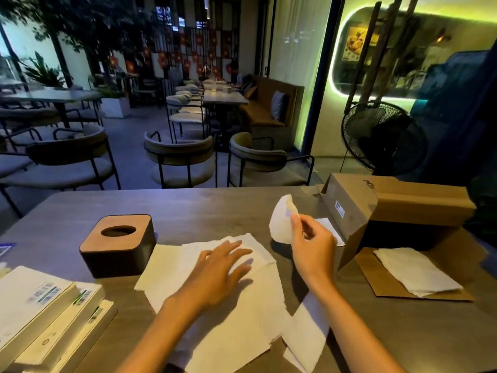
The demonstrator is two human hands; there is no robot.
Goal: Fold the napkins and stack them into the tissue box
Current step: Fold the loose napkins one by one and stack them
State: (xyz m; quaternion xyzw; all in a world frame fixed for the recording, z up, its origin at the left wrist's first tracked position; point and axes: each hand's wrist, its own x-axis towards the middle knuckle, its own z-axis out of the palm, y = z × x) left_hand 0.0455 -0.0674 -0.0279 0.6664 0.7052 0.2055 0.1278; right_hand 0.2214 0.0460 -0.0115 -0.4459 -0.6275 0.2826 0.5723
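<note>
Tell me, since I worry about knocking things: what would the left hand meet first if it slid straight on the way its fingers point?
Probably nothing but napkin, then bare table; the left hand points up-right, short of the cardboard box.

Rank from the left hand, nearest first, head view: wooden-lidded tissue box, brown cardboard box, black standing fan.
From the left hand:
1. Wooden-lidded tissue box, just to its left.
2. Brown cardboard box, far right on the table.
3. Black standing fan, beyond the table, right.

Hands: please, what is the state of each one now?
Left hand: open, flat on the spread napkins.
Right hand: closed, pinching a lifted napkin.
</note>
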